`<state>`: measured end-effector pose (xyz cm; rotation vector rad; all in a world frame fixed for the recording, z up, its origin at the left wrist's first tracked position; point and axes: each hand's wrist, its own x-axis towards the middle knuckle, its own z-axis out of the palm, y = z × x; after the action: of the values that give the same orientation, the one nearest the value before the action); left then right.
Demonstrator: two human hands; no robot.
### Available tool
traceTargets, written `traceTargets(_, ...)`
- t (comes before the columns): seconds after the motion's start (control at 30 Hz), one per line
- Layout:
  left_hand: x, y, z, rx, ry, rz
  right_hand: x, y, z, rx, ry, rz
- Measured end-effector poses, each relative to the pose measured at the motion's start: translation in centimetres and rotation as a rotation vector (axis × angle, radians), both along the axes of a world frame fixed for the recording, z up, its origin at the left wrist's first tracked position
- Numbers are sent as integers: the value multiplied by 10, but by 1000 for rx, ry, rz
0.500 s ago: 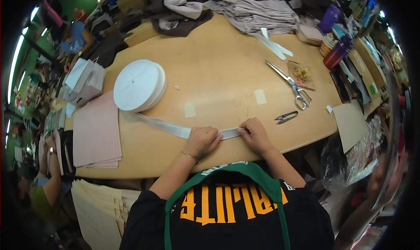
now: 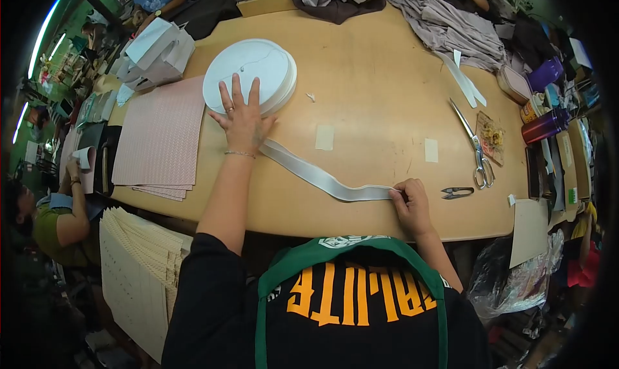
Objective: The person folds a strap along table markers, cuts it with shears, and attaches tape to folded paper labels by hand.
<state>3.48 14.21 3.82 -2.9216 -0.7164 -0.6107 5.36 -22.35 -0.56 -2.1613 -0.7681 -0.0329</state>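
A large white roll of tape lies flat on the wooden table. My left hand rests over its near edge with the fingers spread. From the roll, a greyish-white elastic-like band runs loosely across the table to the right. Its end is pinched between the thumb and fingers of my right hand, close to the table's front edge. Just right of that hand lie small thread snips. Beyond them are large metal scissors, beside a small clear packet with yellowish bits.
Pink patterned sheets lie at the left, with a white bag behind them. Grey cloth is heaped at the back. Two short white strips and a purple bottle are at the right. Other people work at the left.
My left hand has let go of the band and moved up and left onto the roll, opening its fingers. My right hand still pinches the band. The head view has shifted.
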Motion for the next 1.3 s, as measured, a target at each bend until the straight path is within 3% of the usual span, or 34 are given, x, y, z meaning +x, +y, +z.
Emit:
traceTargets(0.3, 37, 48, -29, 114, 55, -99, 11, 6, 7, 38, 25, -21)
traceTargets(0.4, 53, 6, 6, 83, 143, 42, 28, 6, 11, 31, -6, -36)
traceTargets(0.47, 59, -15, 9, 11, -59, -659, 37, 4, 29, 36, 241, -50)
traceTargets(0.5, 53, -68, 33, -262, -7, -841, 40, 2, 37, 34, 361, -51)
traceTargets(0.57, 41, -133, 41, -527, 38, -1162, 43, -4, 45, 127, 537, -28)
traceTargets(0.63, 36, -168, 35, -561, 103, -1194, 44, -7, 57, 180, 607, -33)
traceTargets(0.73, 43, -178, 34, -778, 421, -1136, 36, -6, 61, 300, 563, -83)
traceTargets(0.77, 41, -178, 34, -843, 298, -1157, 31, -4, 66, 301, 538, -128)
traceTargets(0.87, 36, -171, 45, -905, 384, -1071, 14, 4, 74, 340, 485, -233)
traceTargets(1.07, 25, -167, 43, -1016, 197, -1058, 4, 17, 70, 525, 428, -248)
traceTargets(1.3, 23, -168, 46, -745, 43, -1079, 29, 12, 79, 427, 275, -61)
